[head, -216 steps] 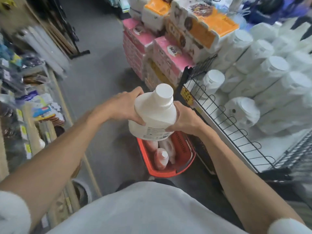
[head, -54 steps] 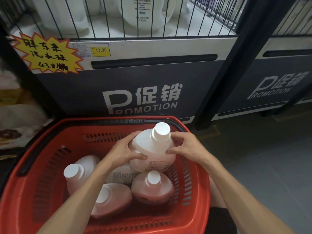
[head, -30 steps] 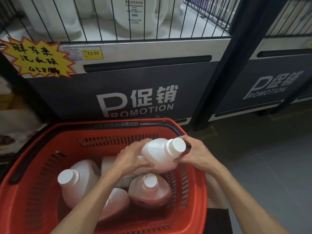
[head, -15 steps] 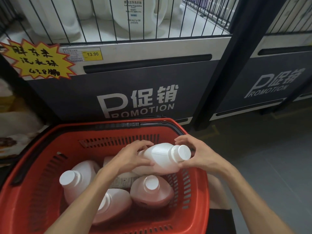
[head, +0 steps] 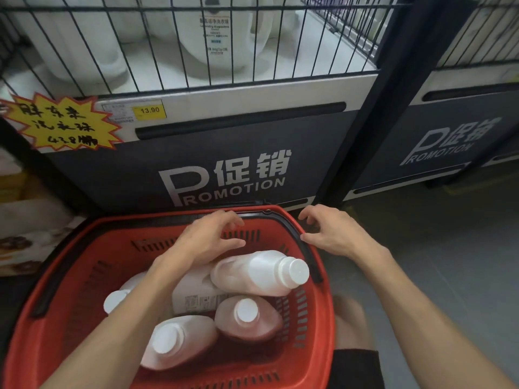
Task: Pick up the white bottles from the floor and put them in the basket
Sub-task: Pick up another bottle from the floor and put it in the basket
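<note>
A red basket (head: 84,279) sits on the floor (head: 449,248) in front of a dark display stand (head: 224,153) printed with "PROMOTION". The white bottle (head: 258,272) lies on its side inside the basket, on top of the other bottles, with its cap pointing right toward the basket's right wall. Under it lies a labelled bottle (head: 196,297), also on its side. Nearer the camera stand two pinkish bottles with white caps, one (head: 250,322) just below the white bottle and one (head: 179,343) to its left, tilted. A fourth cap (head: 115,300) shows at the left, its bottle mostly hidden by the forearm.

The left hand (head: 207,242) hovers over the base end of the white bottle with its fingers loosely curled and holding nothing; its palm may brush the bottle, but the angle does not let me tell. The right hand (head: 334,234) is over the basket's right rim, beside the black handle (head: 309,249), fingers also loosely curled and empty, apart from the bottle.

Above the stand, a wire cage (head: 280,51) holds large white jugs (head: 216,32). A yellow star sign (head: 59,122) with handwriting and a price tag (head: 150,110) reading 13.90 hang on the stand's left front edge
</note>
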